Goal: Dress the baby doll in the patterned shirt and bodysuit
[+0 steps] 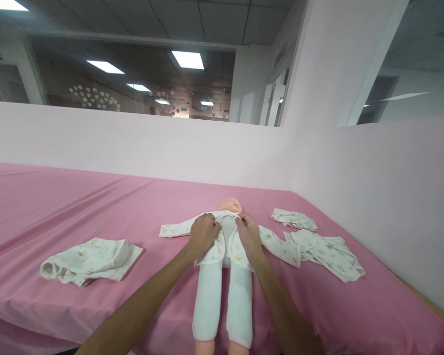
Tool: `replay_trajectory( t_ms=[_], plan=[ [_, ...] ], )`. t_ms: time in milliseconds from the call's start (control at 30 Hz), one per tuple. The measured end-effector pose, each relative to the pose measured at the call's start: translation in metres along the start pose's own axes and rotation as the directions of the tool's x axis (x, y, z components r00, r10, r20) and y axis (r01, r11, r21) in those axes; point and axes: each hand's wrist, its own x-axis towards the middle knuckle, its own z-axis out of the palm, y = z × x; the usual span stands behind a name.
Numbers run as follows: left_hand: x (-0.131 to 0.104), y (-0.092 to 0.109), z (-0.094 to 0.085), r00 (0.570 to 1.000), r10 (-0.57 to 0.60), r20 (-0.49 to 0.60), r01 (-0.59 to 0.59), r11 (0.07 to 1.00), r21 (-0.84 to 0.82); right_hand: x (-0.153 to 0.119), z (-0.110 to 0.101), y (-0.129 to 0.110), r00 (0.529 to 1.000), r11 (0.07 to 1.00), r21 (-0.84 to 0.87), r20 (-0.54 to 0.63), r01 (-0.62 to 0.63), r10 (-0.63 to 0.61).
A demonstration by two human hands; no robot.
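Note:
A baby doll (229, 204) lies on its back, head away from me, in white leggings (208, 301) and a white patterned baby jacket (277, 245). The jacket's front hangs apart, with a plain white layer showing between its two panels. My left hand (204, 230) is closed on the left front edge of the jacket near the chest. Opposite it, my right hand (248, 234) pinches the right front edge just below the neck. Both sleeves stretch out to the sides. The fingertips are partly hidden by the hands.
A folded patterned garment (92, 261) lies to the left. Two more patterned garments, a small one (295, 219) and a larger one (327, 251), lie to the right. Everything rests on a pink sheet (133, 212), bordered by white walls (133, 143) with windows.

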Motion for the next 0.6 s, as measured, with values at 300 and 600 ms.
replay_trajectory(
  t_ms=[300,600],
  plan=[
    [-0.001,0.002,0.005,0.985,0.134,-0.111,-0.128,0.99,0.057,-0.004,0.003,0.005,0.998,0.996,-0.064,0.02,0.061,-0.06],
    [-0.003,0.003,0.014,0.923,0.364,-0.122,-0.337,0.92,0.2,-0.006,0.005,0.005,0.994,0.994,-0.041,0.028,0.104,-0.103]
  ],
)
